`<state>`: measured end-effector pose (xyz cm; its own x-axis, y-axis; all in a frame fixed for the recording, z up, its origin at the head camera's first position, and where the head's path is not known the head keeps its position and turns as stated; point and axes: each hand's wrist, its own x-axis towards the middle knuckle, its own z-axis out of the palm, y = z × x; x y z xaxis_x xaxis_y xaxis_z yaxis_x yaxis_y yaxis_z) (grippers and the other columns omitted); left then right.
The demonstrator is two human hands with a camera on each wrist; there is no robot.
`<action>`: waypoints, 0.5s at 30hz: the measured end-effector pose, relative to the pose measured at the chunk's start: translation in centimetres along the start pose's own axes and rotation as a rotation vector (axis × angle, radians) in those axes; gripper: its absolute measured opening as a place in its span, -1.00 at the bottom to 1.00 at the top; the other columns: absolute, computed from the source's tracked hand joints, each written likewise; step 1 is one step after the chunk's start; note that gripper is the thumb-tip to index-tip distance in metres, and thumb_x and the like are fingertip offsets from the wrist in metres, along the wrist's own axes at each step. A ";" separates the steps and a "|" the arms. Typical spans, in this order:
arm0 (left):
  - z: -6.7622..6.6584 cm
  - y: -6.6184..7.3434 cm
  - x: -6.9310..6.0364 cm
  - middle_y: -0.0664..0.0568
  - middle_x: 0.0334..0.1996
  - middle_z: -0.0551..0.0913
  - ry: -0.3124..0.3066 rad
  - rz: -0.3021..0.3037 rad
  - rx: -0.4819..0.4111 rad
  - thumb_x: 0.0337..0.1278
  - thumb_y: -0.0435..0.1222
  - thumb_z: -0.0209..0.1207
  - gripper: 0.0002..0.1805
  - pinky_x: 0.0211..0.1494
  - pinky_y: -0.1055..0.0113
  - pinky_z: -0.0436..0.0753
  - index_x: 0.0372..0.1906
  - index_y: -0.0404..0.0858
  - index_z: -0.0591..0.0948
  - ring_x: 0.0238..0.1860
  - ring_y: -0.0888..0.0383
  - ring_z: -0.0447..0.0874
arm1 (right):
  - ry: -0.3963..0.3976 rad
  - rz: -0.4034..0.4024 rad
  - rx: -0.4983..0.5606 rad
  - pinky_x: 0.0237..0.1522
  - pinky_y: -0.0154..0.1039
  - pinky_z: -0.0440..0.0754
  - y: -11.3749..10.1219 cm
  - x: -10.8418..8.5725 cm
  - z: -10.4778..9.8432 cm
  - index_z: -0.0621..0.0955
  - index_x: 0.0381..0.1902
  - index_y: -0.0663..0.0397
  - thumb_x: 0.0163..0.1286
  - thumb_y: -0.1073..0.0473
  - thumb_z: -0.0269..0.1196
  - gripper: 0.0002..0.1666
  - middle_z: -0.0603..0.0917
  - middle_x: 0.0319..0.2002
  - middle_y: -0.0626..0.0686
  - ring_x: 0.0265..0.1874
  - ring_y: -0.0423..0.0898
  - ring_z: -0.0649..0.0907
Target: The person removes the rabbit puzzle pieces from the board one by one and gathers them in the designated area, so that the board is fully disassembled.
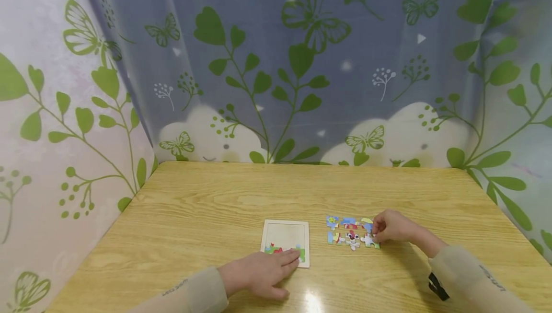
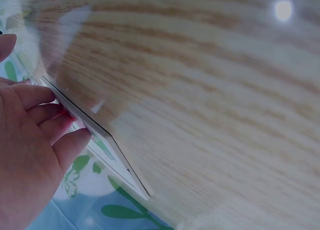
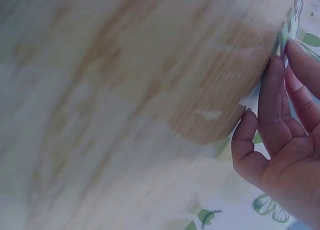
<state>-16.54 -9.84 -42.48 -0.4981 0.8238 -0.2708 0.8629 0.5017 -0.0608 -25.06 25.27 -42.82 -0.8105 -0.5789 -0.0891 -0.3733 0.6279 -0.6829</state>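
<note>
A wooden puzzle tray [image 1: 286, 222] lies on the table, with joined puzzle pieces [image 1: 302, 254] in green, red and white along its near side. My left hand [image 1: 268, 271] rests over that near part, fingers extended onto the pieces; the left wrist view shows its fingertips [image 2: 75, 140] touching the tray. To the tray's right, several loose puzzle pieces [image 1: 352, 237] lie in two rows. At their right end my right hand [image 1: 394, 226] pinches a white and green puzzle piece [image 1: 370, 240] between thumb and fingers. In the right wrist view the fingers partly hide this piece [image 3: 284, 35].
The light wooden table [image 1: 207, 207] reaches back to a blue curtain [image 1: 258, 87] printed with green leaves and butterflies. Similar patterned cloth [image 1: 86, 135] hangs at both sides. A black strap [image 1: 438, 286] hangs below the right sleeve.
</note>
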 end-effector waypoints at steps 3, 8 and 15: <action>0.0 0.0 0.0 -0.02 0.34 0.02 0.004 0.000 0.002 0.17 0.12 -0.16 -0.28 0.20 0.48 0.17 0.31 -0.25 0.17 0.30 0.21 -0.03 | 0.008 0.005 -0.014 -0.59 -0.37 0.42 -0.1 -0.1 0.1 0.53 -0.60 0.24 -0.01 0.34 0.32 -0.85 0.51 -0.64 -0.09 -0.64 -0.26 0.43; 0.0 0.0 0.0 -0.02 0.34 0.02 0.008 0.003 -0.006 0.17 0.12 -0.16 -0.28 0.20 0.48 0.17 0.31 -0.25 0.17 0.30 0.20 -0.02 | 0.024 0.022 -0.061 -0.58 -0.36 0.40 -0.2 -0.1 0.2 0.52 -0.60 0.20 -0.02 0.33 0.33 -0.84 0.48 -0.64 -0.10 -0.63 -0.24 0.41; 0.0 0.0 0.0 -0.01 0.34 0.03 0.007 -0.005 -0.018 0.17 0.12 -0.16 -0.28 0.19 0.48 0.20 0.31 -0.24 0.17 0.30 0.21 -0.01 | 0.039 0.026 -0.114 -0.59 -0.36 0.37 -0.4 0.0 0.3 0.52 -0.61 0.15 -0.03 0.32 0.34 -0.83 0.46 -0.65 -0.12 -0.63 -0.24 0.39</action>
<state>-16.51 -9.87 -42.45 -0.5029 0.8232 -0.2636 0.8588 0.5102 -0.0452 -24.77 24.87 -42.80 -0.8367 -0.5423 -0.0766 -0.3988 0.6991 -0.5934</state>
